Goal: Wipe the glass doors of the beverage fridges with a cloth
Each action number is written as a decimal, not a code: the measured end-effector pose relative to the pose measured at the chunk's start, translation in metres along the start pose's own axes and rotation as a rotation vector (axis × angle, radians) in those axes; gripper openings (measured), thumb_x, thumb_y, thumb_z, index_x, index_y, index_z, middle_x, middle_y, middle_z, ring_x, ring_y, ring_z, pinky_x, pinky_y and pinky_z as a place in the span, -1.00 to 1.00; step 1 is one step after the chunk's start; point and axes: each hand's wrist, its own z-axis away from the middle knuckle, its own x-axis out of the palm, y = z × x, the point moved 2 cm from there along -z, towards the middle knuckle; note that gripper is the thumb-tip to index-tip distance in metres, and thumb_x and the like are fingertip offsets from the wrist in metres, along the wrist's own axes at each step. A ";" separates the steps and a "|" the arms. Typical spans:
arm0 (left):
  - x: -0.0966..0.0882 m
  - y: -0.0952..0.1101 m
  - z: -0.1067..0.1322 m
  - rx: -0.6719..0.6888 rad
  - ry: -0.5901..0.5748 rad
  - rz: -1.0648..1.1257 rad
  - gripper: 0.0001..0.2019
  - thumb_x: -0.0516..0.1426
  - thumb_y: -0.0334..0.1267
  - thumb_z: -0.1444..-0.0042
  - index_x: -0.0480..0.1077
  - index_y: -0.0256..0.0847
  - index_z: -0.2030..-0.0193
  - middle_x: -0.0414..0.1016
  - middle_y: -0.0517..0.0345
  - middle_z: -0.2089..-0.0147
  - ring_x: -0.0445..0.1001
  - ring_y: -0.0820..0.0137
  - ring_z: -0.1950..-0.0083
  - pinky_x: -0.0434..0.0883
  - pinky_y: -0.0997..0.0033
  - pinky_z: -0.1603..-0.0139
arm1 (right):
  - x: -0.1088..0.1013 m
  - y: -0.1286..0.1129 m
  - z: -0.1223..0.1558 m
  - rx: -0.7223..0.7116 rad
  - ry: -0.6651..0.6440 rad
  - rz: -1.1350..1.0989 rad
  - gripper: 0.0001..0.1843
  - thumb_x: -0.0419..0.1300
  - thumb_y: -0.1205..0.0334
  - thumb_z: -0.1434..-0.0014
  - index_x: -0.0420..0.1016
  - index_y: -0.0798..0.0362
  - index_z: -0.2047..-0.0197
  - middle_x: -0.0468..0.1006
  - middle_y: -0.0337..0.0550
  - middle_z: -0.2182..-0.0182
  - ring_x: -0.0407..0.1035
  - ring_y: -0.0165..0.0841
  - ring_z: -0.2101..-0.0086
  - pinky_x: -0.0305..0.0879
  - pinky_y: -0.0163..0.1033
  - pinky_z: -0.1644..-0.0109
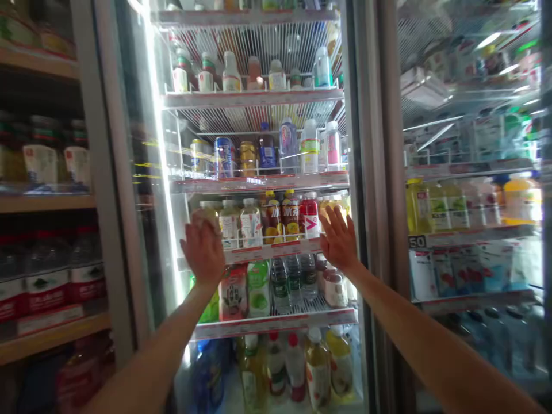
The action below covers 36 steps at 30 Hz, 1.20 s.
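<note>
Both arms reach forward toward an upright drinks cooler with a lit interior. My left hand (pixel 203 250) is raised in front of the left end of a bottle shelf (pixel 276 249), fingers upward and thumb apart. A blurred pale patch at its fingertips is hard to make out. Nearest to it are pale-labelled bottles (pixel 228 224). At the shelf's right end, my right hand (pixel 340 238) has its fingers spread, close to a red bottle (pixel 309 213) and yellowish bottles behind it. Brown bottles with yellow caps (pixel 290 213) stand between the hands. Whether either hand touches anything is unclear.
More shelves above hold bottles and cans (pixel 224 156). Larger bottles (pixel 317 368) stand at the cooler's bottom. A metal door frame (pixel 376 172) separates it from another stocked cooler on the right. Wooden shelves (pixel 47 201) with bottles are at the left.
</note>
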 end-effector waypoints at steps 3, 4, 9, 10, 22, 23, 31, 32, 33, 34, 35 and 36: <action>0.024 0.054 0.014 0.617 -0.186 0.014 -0.56 -0.06 -0.31 -0.21 0.15 -0.07 -0.24 0.21 0.03 -0.29 0.02 0.30 -0.37 -0.03 0.06 -0.33 | -0.002 0.000 0.000 -0.028 0.028 -0.019 -0.35 -0.09 0.25 -0.24 -0.21 -0.05 -0.36 -0.05 -0.11 -0.33 -0.18 -0.23 -0.30 -0.13 0.05 -0.29; 0.030 0.063 0.018 0.773 -0.240 0.020 -0.56 -0.04 -0.31 -0.20 0.16 -0.01 -0.23 0.22 0.10 -0.29 0.03 0.35 -0.36 -0.05 0.12 -0.35 | -0.002 0.001 0.000 -0.035 0.033 -0.027 -0.35 -0.10 0.25 -0.24 -0.22 -0.06 -0.36 -0.05 -0.12 -0.33 -0.18 -0.23 -0.30 -0.13 0.05 -0.29; 0.020 0.022 -0.004 0.291 -0.041 -0.104 -0.58 -0.04 -0.21 -0.22 0.19 -0.11 -0.22 0.11 -0.07 -0.33 -0.03 0.20 -0.38 -0.16 -0.07 -0.34 | -0.001 0.002 0.001 -0.017 0.020 -0.045 -0.35 -0.09 0.23 -0.25 -0.21 -0.08 -0.36 -0.08 -0.15 -0.33 -0.18 -0.23 -0.30 -0.17 0.04 -0.30; 0.016 0.014 -0.009 0.111 0.033 -0.133 -0.56 -0.06 -0.19 -0.22 0.17 -0.17 -0.24 0.07 -0.14 -0.34 -0.06 0.16 -0.39 -0.14 -0.11 -0.33 | -0.001 0.002 0.001 -0.009 0.020 -0.044 -0.36 -0.09 0.22 -0.25 -0.20 -0.08 -0.36 -0.07 -0.14 -0.33 -0.18 -0.23 -0.30 -0.18 0.04 -0.30; -0.001 -0.014 0.027 0.135 0.050 -0.230 -0.55 -0.05 -0.24 -0.22 0.15 -0.21 -0.25 0.08 -0.22 -0.33 -0.05 0.12 -0.38 -0.03 -0.18 -0.27 | -0.002 0.000 0.000 -0.006 0.010 -0.037 -0.38 -0.08 0.22 -0.24 -0.13 -0.05 -0.35 -0.04 -0.13 -0.32 -0.17 -0.23 -0.29 -0.19 0.04 -0.30; -0.005 -0.024 0.030 0.001 0.103 -0.246 -0.53 -0.06 -0.23 -0.22 0.10 -0.24 -0.27 0.04 -0.28 -0.34 -0.08 0.09 -0.39 -0.01 -0.22 -0.25 | -0.002 0.000 0.001 -0.001 0.008 -0.038 -0.38 -0.08 0.21 -0.24 -0.12 -0.05 -0.35 -0.04 -0.13 -0.33 -0.17 -0.22 -0.30 -0.19 0.04 -0.31; 0.001 -0.013 0.079 0.609 -0.247 -0.152 -0.54 0.01 -0.33 -0.17 0.18 -0.04 -0.23 0.14 -0.05 -0.31 0.02 0.22 -0.36 -0.05 -0.02 -0.33 | -0.001 0.002 0.002 -0.020 0.004 -0.050 -0.38 -0.08 0.24 -0.23 -0.11 -0.06 -0.34 -0.05 -0.16 -0.33 -0.18 -0.24 -0.30 -0.20 0.04 -0.30; -0.006 -0.027 0.080 0.442 -0.174 -0.211 -0.55 0.00 -0.32 -0.18 0.18 -0.10 -0.23 0.12 -0.12 -0.31 0.01 0.16 -0.36 -0.04 -0.10 -0.31 | -0.001 0.002 0.002 -0.017 0.002 -0.044 -0.38 -0.08 0.23 -0.23 -0.11 -0.06 -0.34 -0.05 -0.16 -0.33 -0.18 -0.24 -0.30 -0.20 0.04 -0.30; -0.014 -0.042 0.080 0.255 -0.089 -0.268 -0.55 -0.01 -0.30 -0.19 0.17 -0.16 -0.24 0.09 -0.21 -0.32 0.00 0.10 -0.36 -0.02 -0.18 -0.27 | -0.001 0.002 0.002 -0.012 0.000 -0.038 -0.39 -0.08 0.22 -0.23 -0.10 -0.05 -0.34 -0.05 -0.15 -0.33 -0.18 -0.24 -0.30 -0.20 0.04 -0.30; -0.020 -0.054 0.082 0.097 -0.017 -0.310 -0.54 -0.02 -0.29 -0.20 0.14 -0.22 -0.25 0.05 -0.28 -0.32 -0.01 0.05 -0.36 0.01 -0.24 -0.24 | 0.000 0.002 0.002 -0.004 -0.004 -0.031 -0.39 -0.07 0.21 -0.23 -0.09 -0.05 -0.34 -0.06 -0.15 -0.33 -0.17 -0.23 -0.30 -0.20 0.04 -0.30; -0.024 -0.060 0.085 0.009 0.024 -0.328 -0.53 -0.03 -0.28 -0.20 0.12 -0.25 -0.26 0.02 -0.32 -0.33 -0.03 0.02 -0.36 0.03 -0.26 -0.22 | 0.000 0.002 0.002 0.001 -0.005 -0.026 -0.39 -0.07 0.21 -0.22 -0.08 -0.05 -0.33 -0.06 -0.15 -0.33 -0.17 -0.23 -0.30 -0.20 0.04 -0.30; -0.024 -0.059 0.088 0.006 0.025 -0.318 -0.52 -0.03 -0.29 -0.20 0.11 -0.25 -0.27 0.01 -0.31 -0.34 -0.05 0.02 -0.37 0.05 -0.25 -0.22 | 0.000 0.002 0.002 0.004 -0.003 -0.023 -0.38 -0.06 0.20 -0.22 -0.08 -0.05 -0.33 -0.06 -0.14 -0.33 -0.17 -0.23 -0.29 -0.20 0.04 -0.30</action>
